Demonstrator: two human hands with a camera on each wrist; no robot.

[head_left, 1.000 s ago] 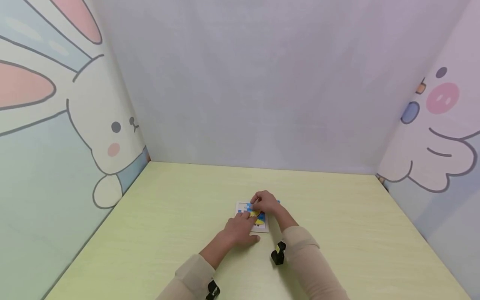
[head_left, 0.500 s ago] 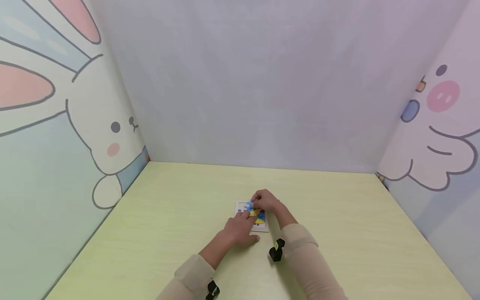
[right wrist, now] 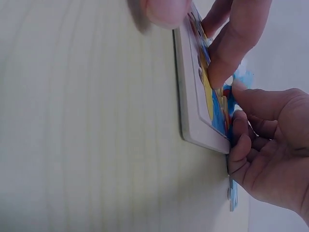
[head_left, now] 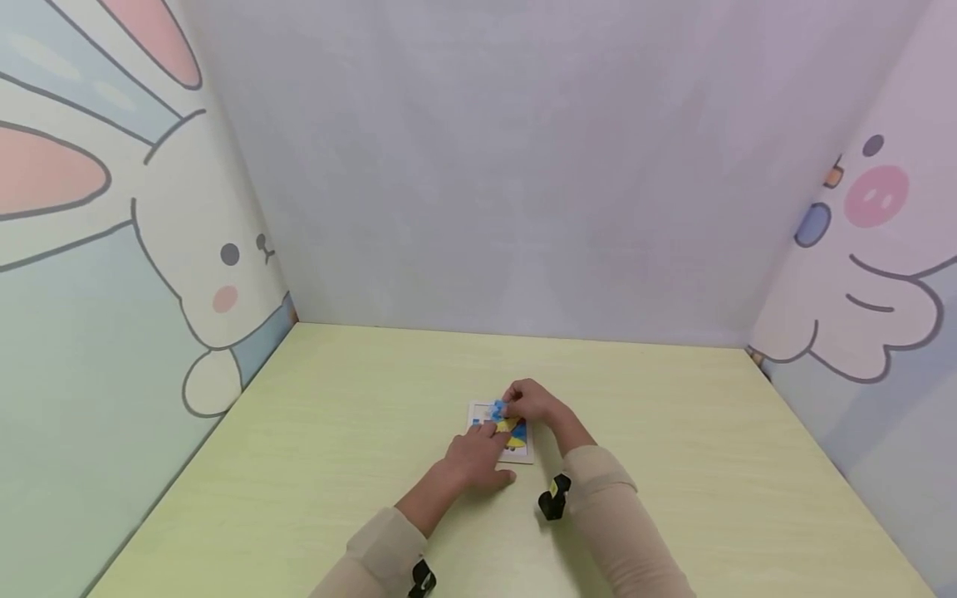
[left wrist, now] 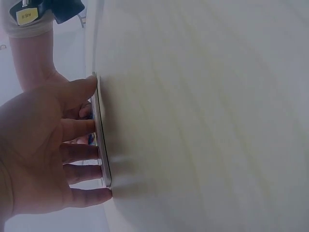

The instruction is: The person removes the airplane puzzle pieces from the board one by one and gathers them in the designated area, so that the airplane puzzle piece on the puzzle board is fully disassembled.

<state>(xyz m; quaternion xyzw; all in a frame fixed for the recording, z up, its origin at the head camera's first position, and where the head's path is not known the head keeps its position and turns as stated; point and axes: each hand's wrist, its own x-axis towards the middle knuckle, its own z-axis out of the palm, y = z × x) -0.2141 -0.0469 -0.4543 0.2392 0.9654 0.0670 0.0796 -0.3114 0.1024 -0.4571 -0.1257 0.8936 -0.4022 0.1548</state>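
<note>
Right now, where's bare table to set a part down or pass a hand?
Bare table: between left sleeve and rabbit wall; another patch between right sleeve and pig wall; strip from puzzle to rear wall. Crowded: the puzzle, with left hand and right hand over it, and a blue piece beside it. Gap between sleeves is tighter.

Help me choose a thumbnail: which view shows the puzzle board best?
The right wrist view: the puzzle board looks largest, its rim and some coloured picture showing. The head view has it small, partly covered; the left wrist view, mostly its edge.
</note>
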